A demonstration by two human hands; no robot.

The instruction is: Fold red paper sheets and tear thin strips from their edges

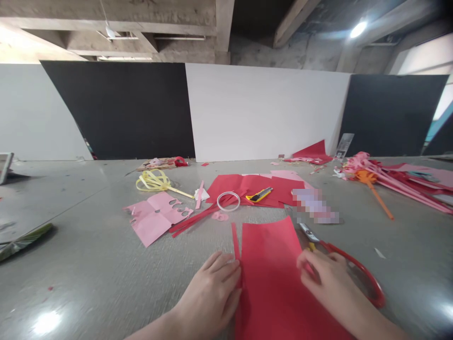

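A large red paper sheet (271,274) lies in front of me, with a narrow red paper strip (236,241) along its left edge. My left hand (215,288) rests on the strip, fingers together and curled, the tips pressing at the sheet's edge. At the sheet's right edge, my right hand (327,274) has thumb and forefinger pinched on the paper. A small yellow piece (312,246) shows just above those fingers; its kind is partly hidden. Red-handled scissors (357,267) lie beside and partly behind my right hand, blades pointing away from me.
Beyond the sheet are a tape roll (228,201), a yellow utility knife (260,194) and red paper (222,184). Cut pink paper (154,219) and a yellow ribbon loop (154,180) lie left. Pink strips (371,166) and an orange paper flower (368,179) lie right.
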